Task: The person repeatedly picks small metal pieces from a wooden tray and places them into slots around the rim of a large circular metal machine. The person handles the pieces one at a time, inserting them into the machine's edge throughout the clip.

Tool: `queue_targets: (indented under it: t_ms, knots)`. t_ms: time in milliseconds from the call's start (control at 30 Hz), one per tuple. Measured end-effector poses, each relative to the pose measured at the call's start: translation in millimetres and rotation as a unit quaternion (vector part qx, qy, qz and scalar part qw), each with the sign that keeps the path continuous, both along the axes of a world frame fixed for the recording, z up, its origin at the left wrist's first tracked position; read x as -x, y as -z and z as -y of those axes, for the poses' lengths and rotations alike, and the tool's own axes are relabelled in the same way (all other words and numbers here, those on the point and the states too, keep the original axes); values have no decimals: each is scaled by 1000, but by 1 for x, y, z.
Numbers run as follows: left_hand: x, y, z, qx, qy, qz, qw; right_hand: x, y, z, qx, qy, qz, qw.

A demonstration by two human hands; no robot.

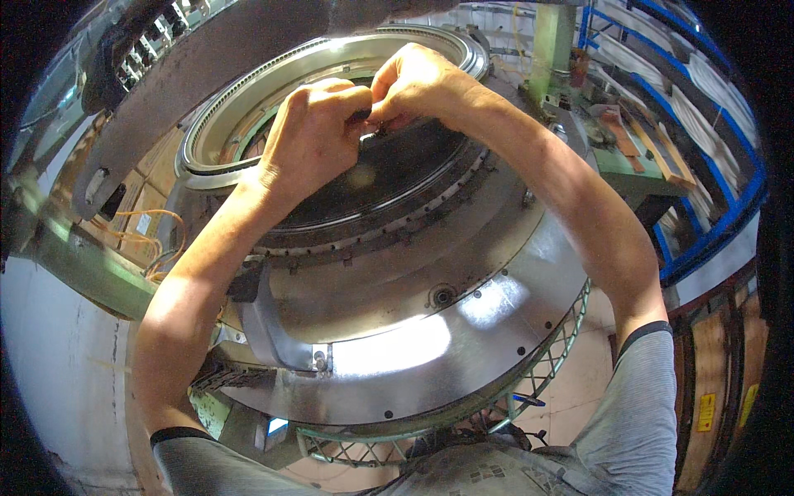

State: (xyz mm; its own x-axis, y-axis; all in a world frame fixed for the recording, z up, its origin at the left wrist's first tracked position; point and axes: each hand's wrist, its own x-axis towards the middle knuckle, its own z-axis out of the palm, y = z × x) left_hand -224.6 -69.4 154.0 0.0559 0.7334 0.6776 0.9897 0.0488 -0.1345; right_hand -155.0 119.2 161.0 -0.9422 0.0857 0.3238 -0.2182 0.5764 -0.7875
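Observation:
Both my arms reach up and forward over a large round machine, which looks like a circular knitting machine (372, 281). My left hand (314, 124) is closed, its fingers curled in toward the right hand. My right hand (413, 87) is bent at the wrist and pinched, fingertips meeting the left ones. Whatever sits between the fingers is mostly hidden; a small shiny bit (367, 140) shows just below them. Beneath the hands lies the dark middle of the machine's cylinder (364, 186). A metal ring (207, 169) with a toothed rim rises behind them.
A wide polished metal ring (463, 364) curves around the near side, above a green lattice guard (542, 380). A heavy arm (165, 99) crosses at upper left. Orange cables (157, 240) hang left. At right stand a green table (633, 169) and a blue rack (728, 207).

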Motion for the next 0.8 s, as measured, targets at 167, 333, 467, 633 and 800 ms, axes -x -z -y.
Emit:
queue_targets:
  t_ms: [167,333,467,633,800]
  knots:
    - [-3,-1,2,-14,-8,-13,1000,-3,-5,1,-16,-10,8,1000]
    - [-4,0,0,-13,1,-3,1000,-5,-12,-7,38,-96,33,994]
    - [-4,2,-2,-16,16,15,1000,2,-13,-8,-20,-80,37,996]
    - [-4,-2,0,2,-13,10,1000,3,-12,-7,-14,-55,42,997]
    - [-6,-2,1,5,-31,5,999,-1,-13,-5,4,-72,48,996]
